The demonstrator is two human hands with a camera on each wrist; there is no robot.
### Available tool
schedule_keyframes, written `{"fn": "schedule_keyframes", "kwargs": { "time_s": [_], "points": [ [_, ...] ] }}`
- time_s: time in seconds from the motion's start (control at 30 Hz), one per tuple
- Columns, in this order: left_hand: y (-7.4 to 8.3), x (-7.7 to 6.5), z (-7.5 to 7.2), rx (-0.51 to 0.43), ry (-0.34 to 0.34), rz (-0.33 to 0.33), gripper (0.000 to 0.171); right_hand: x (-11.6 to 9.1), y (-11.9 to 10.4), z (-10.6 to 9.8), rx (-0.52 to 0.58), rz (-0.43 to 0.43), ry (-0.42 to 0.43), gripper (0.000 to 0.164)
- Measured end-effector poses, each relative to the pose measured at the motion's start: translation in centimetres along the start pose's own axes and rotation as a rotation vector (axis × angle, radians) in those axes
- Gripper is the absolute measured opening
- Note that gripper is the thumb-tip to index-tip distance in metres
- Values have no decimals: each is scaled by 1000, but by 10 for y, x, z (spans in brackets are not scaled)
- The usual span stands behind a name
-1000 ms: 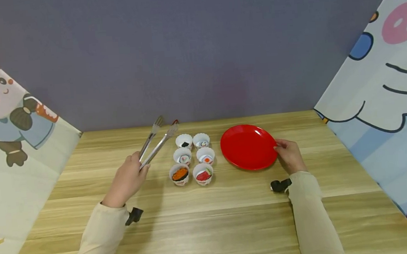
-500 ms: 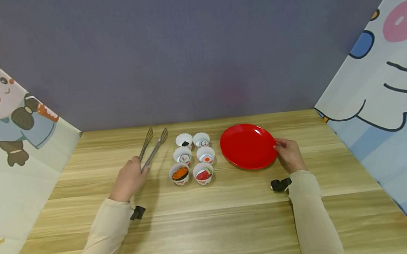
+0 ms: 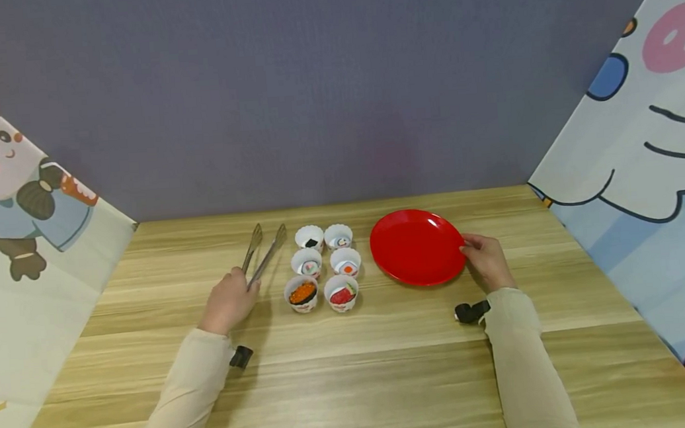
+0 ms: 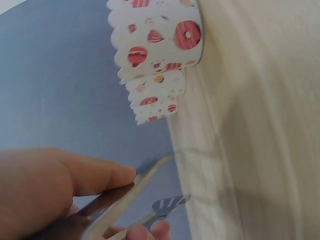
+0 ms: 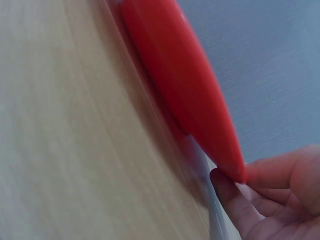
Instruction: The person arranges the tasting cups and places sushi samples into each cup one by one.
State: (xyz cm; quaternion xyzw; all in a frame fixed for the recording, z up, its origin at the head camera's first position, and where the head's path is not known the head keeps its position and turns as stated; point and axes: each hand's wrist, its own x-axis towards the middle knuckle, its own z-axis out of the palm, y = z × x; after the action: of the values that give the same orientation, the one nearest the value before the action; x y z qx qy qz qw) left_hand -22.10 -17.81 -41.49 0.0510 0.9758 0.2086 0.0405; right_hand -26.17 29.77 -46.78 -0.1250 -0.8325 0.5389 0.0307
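My left hand holds metal tongs by their arms, left of the paper cups. The tong arms stand apart with nothing between the tips; in the left wrist view their slotted ends show near the tabletop. My right hand pinches the right rim of a round red plate between thumb and fingers. From the right wrist view, the thumb lies under the red rim, and the plate sits at the table surface. The plate holds nothing.
Between tongs and plate stand several white cups in two columns. The front left cup holds an orange roe-topped piece, the front right cup a red one. Smaller pieces sit in the others. A grey wall rises behind the wooden table.
My left hand has shifted slightly right, and the tongs' tips have come down and toward me, away from beside the back left cup. My right hand and the plate have stayed nearly still.
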Motion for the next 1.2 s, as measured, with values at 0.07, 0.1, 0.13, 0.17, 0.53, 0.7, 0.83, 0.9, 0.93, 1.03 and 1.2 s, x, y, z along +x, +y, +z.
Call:
{"fn": "schedule_keyframes", "kwargs": {
  "time_s": [0.07,0.1,0.13,0.17,0.53,0.7,0.83,0.9,0.93,1.03,1.2],
  "points": [
    [1,1,2,2,-4,-15,48,0,0,0,-1,1,1,37],
    [1,1,2,3,-10,-25,50,0,0,0,-5,1,3,36],
    [2,2,3,3,-20,-36,53,0,0,0,-6,0,3,36],
    [2,2,4,-1,-32,-49,55,1,0,0,-7,-4,3,36],
    [8,8,11,1,-155,-123,65,0,1,0,5,-31,6,37],
    [10,9,12,100,-160,-121,53,-1,1,0,7,-13,5,36],
    [13,8,12,157,-155,-98,39,-2,0,-1,1,-4,0,37],
    [13,8,12,176,-156,-92,36,-3,-1,-1,-4,-5,-2,37],
    [14,8,12,191,-158,-90,36,-3,-1,-1,-7,-4,-3,37],
    [14,9,13,222,-156,-85,38,-3,-2,-1,-10,0,-4,37],
    [15,11,15,249,-153,-68,43,-1,-1,0,-10,-3,2,37]
  ]
}}
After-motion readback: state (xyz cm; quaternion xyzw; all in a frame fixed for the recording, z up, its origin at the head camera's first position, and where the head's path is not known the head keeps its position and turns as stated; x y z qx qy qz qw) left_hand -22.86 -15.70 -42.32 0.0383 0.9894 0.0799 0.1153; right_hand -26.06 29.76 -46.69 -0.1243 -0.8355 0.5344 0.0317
